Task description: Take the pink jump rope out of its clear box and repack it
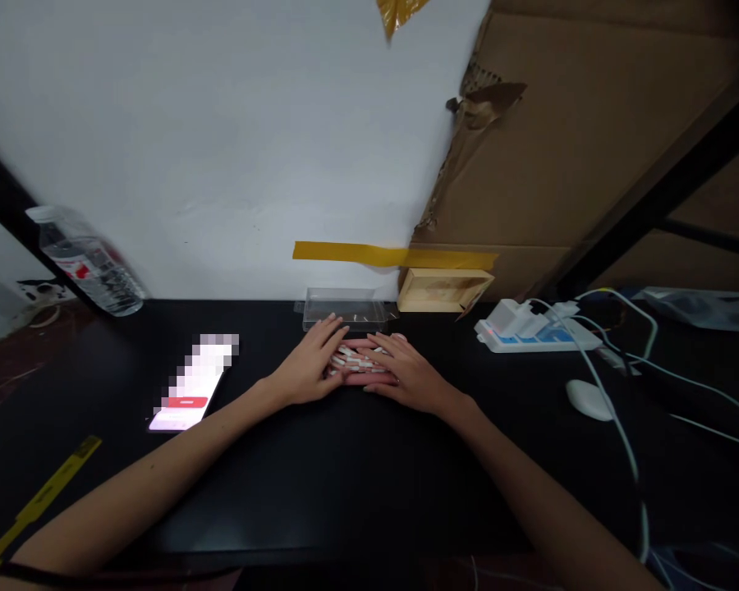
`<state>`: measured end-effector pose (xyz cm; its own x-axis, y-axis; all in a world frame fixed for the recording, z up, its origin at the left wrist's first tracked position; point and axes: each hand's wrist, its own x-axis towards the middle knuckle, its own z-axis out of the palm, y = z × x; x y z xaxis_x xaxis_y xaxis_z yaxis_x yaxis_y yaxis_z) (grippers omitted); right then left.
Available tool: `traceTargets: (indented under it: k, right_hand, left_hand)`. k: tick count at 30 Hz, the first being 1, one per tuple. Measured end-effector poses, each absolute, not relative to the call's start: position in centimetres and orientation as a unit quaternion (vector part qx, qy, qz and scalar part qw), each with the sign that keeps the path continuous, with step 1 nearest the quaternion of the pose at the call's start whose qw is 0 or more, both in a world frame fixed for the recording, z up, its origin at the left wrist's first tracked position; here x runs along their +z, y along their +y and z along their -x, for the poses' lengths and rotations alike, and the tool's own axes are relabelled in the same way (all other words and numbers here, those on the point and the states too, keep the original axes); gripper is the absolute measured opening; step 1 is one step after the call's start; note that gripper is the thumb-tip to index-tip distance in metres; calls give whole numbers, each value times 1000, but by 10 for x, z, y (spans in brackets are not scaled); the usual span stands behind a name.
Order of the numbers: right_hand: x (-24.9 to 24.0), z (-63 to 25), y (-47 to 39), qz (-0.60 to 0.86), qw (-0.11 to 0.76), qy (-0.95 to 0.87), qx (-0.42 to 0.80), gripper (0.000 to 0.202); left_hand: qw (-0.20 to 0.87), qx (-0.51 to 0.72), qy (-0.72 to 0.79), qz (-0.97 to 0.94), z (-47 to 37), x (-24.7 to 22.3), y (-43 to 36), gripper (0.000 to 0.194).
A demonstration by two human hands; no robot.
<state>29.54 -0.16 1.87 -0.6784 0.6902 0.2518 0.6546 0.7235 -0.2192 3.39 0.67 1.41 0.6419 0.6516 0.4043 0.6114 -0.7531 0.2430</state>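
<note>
A shallow pink tray (364, 380) sits on the black table, with several small white pieces (352, 359) lying loosely in it; their exact kind is too small to make out. My left hand (311, 365) rests over its left end, fingers stretched forward and thumb near the front edge. Over the right end lies my right hand (410, 373), its fingers spread above the pieces. Both hands are open and hide the tray's ends. Just behind the tray is a clear plastic box (345, 308) against the wall.
To the left are a lit phone (188, 402), a water bottle (92, 267) leaning on the wall and a yellow strip (52, 484). A light wooden box (444, 290) stands at the back. On the right are a power strip (530, 338), cables and a white mouse (589, 400).
</note>
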Motion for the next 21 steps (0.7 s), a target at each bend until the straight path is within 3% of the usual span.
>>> traceTargets:
  k: [2,8,13,17,21]
  right_hand:
    - [22,-302,0,362,154,-917,65,61]
    - [34,-335,8,391,152,-902,98,67]
    - [38,-349,13,449,166,-871,112,79]
    - [32,-353,17,485,139,-858,94,91]
    - [27,-361,23,479,112,-863,113,86]
  left_hand:
    - [19,232,369,-900,-28,19,12,61]
    - [-12,141,416,-898,-18,29,21,60]
    - [-82,165,515,-837,-18,38,23,47]
    - [-80,153,513,-841,-15,27,25,54]
    - [-68,114,488,-863,-11,23,27,51]
